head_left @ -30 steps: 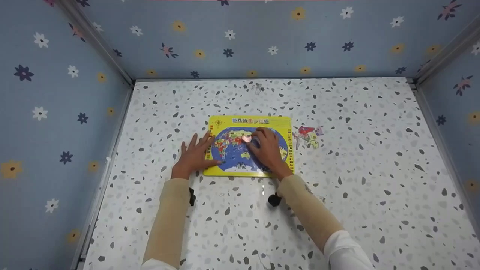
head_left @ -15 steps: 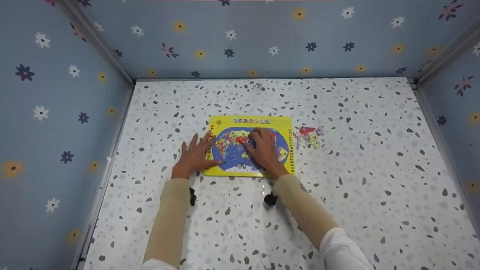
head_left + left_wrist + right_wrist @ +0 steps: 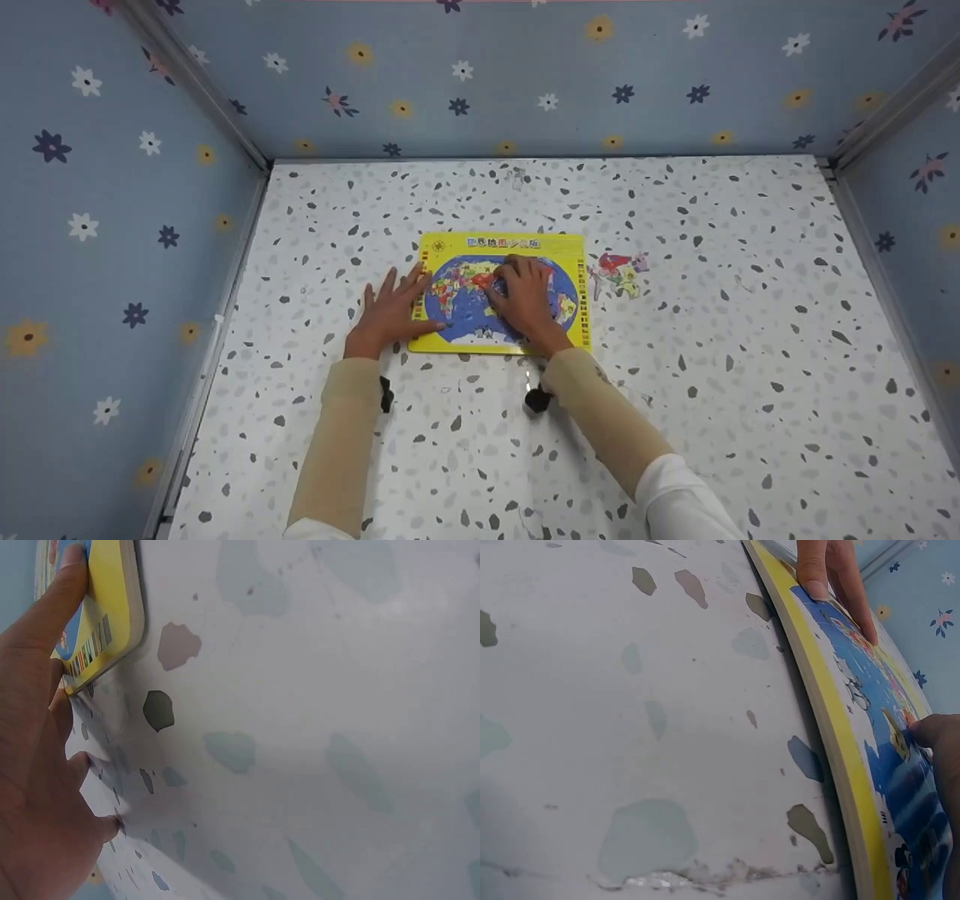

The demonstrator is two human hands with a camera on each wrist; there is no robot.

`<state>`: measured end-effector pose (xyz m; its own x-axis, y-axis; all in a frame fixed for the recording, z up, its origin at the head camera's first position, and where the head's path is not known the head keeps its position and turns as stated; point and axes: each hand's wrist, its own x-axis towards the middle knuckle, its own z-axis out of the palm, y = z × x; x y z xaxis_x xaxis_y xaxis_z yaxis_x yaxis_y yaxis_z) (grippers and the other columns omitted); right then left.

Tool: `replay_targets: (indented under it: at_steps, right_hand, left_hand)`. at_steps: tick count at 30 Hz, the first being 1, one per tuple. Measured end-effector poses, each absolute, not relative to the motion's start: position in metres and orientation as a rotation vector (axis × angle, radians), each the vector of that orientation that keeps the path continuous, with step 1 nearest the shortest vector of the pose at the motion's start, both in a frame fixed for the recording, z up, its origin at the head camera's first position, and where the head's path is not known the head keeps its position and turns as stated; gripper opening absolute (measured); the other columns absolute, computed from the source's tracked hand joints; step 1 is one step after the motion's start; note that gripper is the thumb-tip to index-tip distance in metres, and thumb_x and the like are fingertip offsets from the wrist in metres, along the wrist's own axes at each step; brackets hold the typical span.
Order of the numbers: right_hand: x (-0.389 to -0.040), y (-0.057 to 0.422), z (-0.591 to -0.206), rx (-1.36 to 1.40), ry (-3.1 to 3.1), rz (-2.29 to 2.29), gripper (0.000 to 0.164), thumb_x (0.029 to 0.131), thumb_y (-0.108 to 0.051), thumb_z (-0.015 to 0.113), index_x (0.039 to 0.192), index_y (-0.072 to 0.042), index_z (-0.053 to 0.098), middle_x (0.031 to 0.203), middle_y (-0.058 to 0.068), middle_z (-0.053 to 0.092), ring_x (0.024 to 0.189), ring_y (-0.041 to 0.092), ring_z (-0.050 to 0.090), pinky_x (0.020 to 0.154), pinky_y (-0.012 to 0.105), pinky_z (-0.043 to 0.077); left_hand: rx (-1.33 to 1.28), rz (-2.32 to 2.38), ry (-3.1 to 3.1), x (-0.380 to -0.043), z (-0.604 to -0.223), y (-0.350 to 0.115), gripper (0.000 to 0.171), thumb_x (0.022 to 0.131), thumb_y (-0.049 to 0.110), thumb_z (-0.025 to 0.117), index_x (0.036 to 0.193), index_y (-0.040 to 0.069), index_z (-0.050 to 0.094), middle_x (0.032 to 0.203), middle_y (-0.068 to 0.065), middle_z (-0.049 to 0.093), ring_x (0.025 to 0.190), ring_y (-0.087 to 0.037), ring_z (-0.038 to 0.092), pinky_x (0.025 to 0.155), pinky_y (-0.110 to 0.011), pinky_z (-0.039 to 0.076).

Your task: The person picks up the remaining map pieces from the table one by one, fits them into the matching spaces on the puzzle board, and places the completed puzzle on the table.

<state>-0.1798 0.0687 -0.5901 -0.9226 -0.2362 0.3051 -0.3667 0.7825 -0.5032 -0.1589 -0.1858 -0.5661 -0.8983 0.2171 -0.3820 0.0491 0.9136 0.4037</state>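
Note:
A yellow-bordered world map puzzle board (image 3: pixel 495 345) lies flat on the table. My left hand (image 3: pixel 386 315) rests with spread fingers at its left edge; the thumb lies on the board's lower left, and other fingers touch the tabletop in the left wrist view. My right hand (image 3: pixel 529 300) is over the middle of the map, its thumb touching beside a red puzzle piece (image 3: pixel 482 280). A gap with blue map in it shows between that thumb and the bent forefinger. The hand covers part of the map. Loose puzzle pieces (image 3: pixel 616 262) lie right of the board.
The white speckled table (image 3: pixel 750 315) extends around the board. Flower-patterned blue panels (image 3: pixel 502 82) enclose it at the back, left and right. A black wrist-worn device (image 3: pixel 537 400) shows under the right forearm.
My right hand has shifted slightly left and down over the map. The shiny patch by its thumb is gone, and the red piece shows more plainly. My left hand stays put.

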Motion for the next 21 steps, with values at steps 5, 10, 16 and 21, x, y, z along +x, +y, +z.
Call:
replay_targets:
  at_steps: [5,10,16,21]
  right_hand:
    - [-0.1786,0.0664,-0.5884,0.459,-2.767,0.855,0.027,0.089,-0.032,0.067,0.104,-0.009,0.066,0.128,0.012,0.052,0.122,0.029,0.041,0.106,0.049,0.026]
    - [-0.1782,0.0655,-0.5869,0.441,-2.822,0.871,0.03,0.09,-0.035,0.066,0.109,-0.011,0.065,0.129,0.008,0.05,0.123,0.026,0.039,0.109,0.045,0.025]
    - [-0.1779,0.0662,-0.588,0.455,-2.835,0.925,0.033,0.09,-0.036,0.065,0.114,-0.014,0.064,0.132,0.007,0.049,0.127,0.025,0.039,0.109,0.044,0.025]
    - [-0.1762,0.0692,-0.5892,0.514,-2.816,0.906,0.036,0.091,-0.036,0.064,0.119,-0.013,0.064,0.134,0.009,0.049,0.127,0.026,0.039,0.108,0.045,0.026]
  left_hand:
    - [0.188,0.538,2.646,-0.1587,-0.566,-0.1857,0.103,0.071,0.078,0.059,0.153,0.039,0.01,0.161,0.014,-0.004,0.149,-0.027,-0.012,0.113,-0.063,-0.012]
    - [0.19,0.528,2.645,-0.1592,-0.5657,-0.1861,0.103,0.071,0.078,0.059,0.153,0.04,0.009,0.161,0.014,-0.004,0.149,-0.027,-0.012,0.114,-0.063,-0.011]
    - [0.186,0.538,2.639,-0.1594,-0.5651,-0.1868,0.104,0.07,0.079,0.059,0.153,0.04,0.01,0.161,0.014,-0.002,0.149,-0.027,-0.012,0.113,-0.063,-0.012]
    - [0.185,0.55,2.633,-0.159,-0.5647,-0.1866,0.104,0.07,0.078,0.06,0.153,0.039,0.01,0.161,0.013,-0.002,0.149,-0.027,-0.012,0.113,-0.063,-0.012]
